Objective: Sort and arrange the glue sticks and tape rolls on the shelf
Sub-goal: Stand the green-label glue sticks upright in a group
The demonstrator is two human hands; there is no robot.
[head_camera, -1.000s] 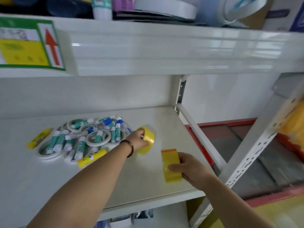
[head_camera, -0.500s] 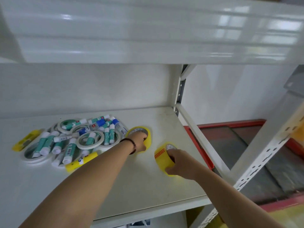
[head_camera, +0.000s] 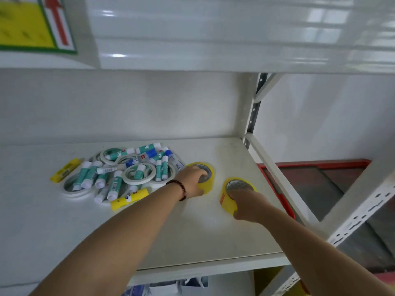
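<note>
Two yellow tape rolls lie flat on the white shelf. My left hand grips the left yellow roll, fingers in its core and thumb on its outer rim. My right hand holds the right yellow roll, fingers over its top and thumb against its side. To the left lies a mixed heap of green-and-white glue sticks, a blue-capped one, two yellow glue sticks and several thin white tape rolls.
An upper shelf hangs low overhead with a yellow and green label at its left. A slotted upright and a diagonal rail bound the shelf's right side. Beyond them is a red-edged floor area.
Both yellow rolls went from upright in my hands to lying flat on the shelf. My right hand moved its roll inward, close beside the left one. The camera view dipped and rose.
</note>
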